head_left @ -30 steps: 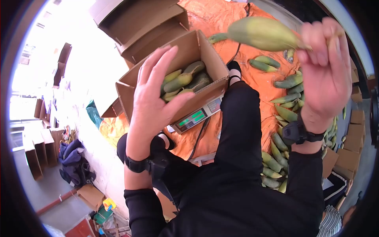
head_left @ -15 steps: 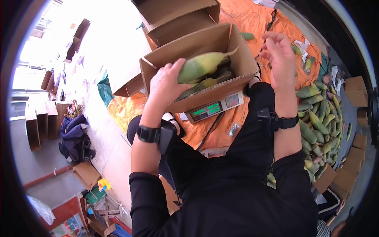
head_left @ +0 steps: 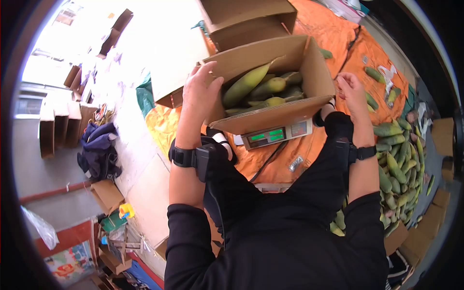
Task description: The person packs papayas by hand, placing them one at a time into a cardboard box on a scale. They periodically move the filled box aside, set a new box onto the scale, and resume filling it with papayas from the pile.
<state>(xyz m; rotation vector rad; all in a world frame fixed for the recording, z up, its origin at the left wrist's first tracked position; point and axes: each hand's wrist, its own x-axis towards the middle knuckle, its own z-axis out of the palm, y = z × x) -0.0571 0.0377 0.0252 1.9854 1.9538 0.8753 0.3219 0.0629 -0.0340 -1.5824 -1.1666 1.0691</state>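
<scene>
An open cardboard box (head_left: 270, 116) holds several green radishes (head_left: 246, 86) and stands on a digital scale (head_left: 275, 135) with lit green displays. My left hand (head_left: 199, 89) is at the box's left end, thumb and fingers apart, holding nothing. Beyond the box's right end is my right hand (head_left: 351, 92), its fingers curled with the fingertips near the thumb; whether anything small is between them cannot be made out.
An orange tarp (head_left: 309, 154) lies under the scale. More boxes (head_left: 251, 26) stand behind the filled one. A heap of green radishes (head_left: 398, 164) lies at the right, with cartons (head_left: 442, 137) beyond. Dark clothing (head_left: 99, 150) is at the left.
My left hand has let go of the large radish, which now lies in the box, and has moved to the box's left end. My right hand has come down beside the right end.
</scene>
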